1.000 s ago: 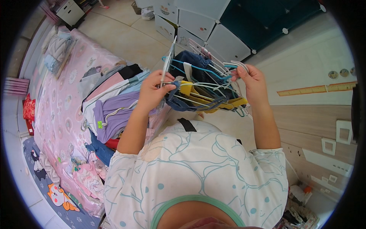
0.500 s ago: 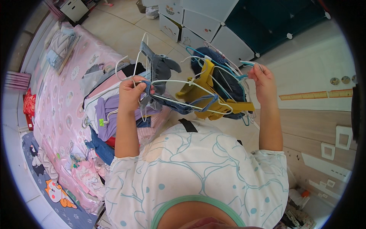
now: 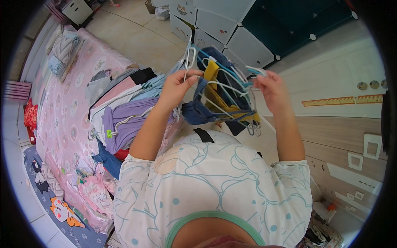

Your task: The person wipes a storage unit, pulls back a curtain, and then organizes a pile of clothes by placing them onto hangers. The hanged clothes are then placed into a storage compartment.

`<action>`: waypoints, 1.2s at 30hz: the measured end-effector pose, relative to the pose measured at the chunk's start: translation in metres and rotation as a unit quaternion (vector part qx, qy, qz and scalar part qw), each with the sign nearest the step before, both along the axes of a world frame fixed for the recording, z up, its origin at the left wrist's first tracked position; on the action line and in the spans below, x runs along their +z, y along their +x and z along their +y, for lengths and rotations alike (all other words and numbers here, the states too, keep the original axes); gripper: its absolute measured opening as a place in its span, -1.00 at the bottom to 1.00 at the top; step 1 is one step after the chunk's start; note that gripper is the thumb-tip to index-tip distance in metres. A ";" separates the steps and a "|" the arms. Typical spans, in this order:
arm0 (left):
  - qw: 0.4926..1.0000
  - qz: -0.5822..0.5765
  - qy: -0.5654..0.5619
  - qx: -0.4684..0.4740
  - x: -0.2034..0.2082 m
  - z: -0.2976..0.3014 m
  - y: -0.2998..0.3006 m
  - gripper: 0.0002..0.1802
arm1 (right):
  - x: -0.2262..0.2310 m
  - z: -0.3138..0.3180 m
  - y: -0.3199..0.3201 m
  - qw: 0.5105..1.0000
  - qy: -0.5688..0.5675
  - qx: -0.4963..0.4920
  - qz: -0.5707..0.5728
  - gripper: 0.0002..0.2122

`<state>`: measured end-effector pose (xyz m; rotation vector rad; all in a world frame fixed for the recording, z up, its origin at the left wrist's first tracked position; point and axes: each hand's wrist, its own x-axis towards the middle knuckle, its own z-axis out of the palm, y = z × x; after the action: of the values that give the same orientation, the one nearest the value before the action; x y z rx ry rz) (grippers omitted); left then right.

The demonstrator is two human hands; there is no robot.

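My left hand (image 3: 177, 90) is closed on white hangers (image 3: 189, 62), whose hooks stick up above its fingers. Raised opposite it, my right hand (image 3: 271, 90) pinches the hooks (image 3: 255, 72) of a bunch of white and blue hangers. Clothes crowd the space between the hands: a mustard-yellow garment (image 3: 211, 73), a dark blue garment (image 3: 215, 53) and a denim garment (image 3: 195, 108) on a white hanger. The denim piece lies closest to my left hand. What hangs from the left hand's hangers is mostly hidden behind that hand and arm.
On my left is a bed with a pink sheet (image 3: 66, 124), bearing piled clothes, among them a purple garment (image 3: 128, 120) and jeans (image 3: 108, 163). White storage cubes (image 3: 213, 25) stand ahead, beside a dark green compartment (image 3: 285, 29). A wood-patterned panel (image 3: 331, 136) runs along the right.
My left hand has moved right and up, closer to my right hand. The denim garment now hangs in among the right-hand bunch. My right hand has shifted slightly left.
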<state>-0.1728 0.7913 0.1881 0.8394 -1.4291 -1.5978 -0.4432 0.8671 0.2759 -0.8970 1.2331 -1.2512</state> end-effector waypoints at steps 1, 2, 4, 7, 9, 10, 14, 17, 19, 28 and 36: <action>0.999 0.025 -0.021 0.031 -0.002 -0.001 -0.002 -0.77 | 0.002 -0.001 -0.004 0.999 -0.004 -0.031 0.015 -0.87; 0.996 0.051 -0.042 0.060 -0.005 -0.003 -0.006 -0.75 | 0.003 -0.002 -0.008 0.999 -0.022 -0.038 0.018 -0.87; 0.996 0.034 -0.008 0.082 -0.009 -0.008 -0.003 -0.67 | 0.004 -0.007 -0.015 0.997 -0.057 -0.052 0.024 -0.86; 0.995 0.036 0.082 0.038 0.004 -0.011 0.001 -0.61 | -0.003 -0.017 -0.025 0.998 -0.023 -0.047 0.023 -0.82; 0.995 0.035 0.091 0.000 0.013 -0.006 -0.007 -0.61 | -0.002 -0.023 -0.029 0.999 -0.027 -0.045 -0.005 -0.82; 0.995 0.035 0.095 -0.021 0.019 -0.004 -0.014 -0.62 | 0.001 -0.025 -0.027 0.998 -0.037 -0.038 -0.018 -0.83; 0.981 0.050 0.148 -0.116 0.037 0.001 -0.058 -0.67 | 0.016 -0.036 -0.016 0.999 -0.047 0.000 0.003 -0.85; 0.969 0.088 0.159 -0.169 0.049 0.006 -0.101 -0.68 | 0.024 -0.043 -0.020 0.997 -0.076 0.014 -0.004 -0.85; 0.968 0.084 0.158 -0.178 0.055 0.012 -0.131 -0.70 | 0.032 -0.046 -0.026 0.997 -0.072 0.010 -0.018 -0.87; 0.942 -0.175 -0.285 -0.038 0.087 0.008 -0.219 -0.61 | 0.066 -0.028 -0.100 0.996 -0.089 -0.010 0.028 -0.87; 0.984 0.004 -0.175 -0.032 0.099 0.002 -0.284 -0.74 | 0.116 -0.034 -0.144 0.985 -0.151 -0.002 -0.083 -0.86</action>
<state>-0.4569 0.7937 0.2870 0.5841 -1.6837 -1.3371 -0.5876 0.8334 0.3922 -0.9835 0.9285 -1.5115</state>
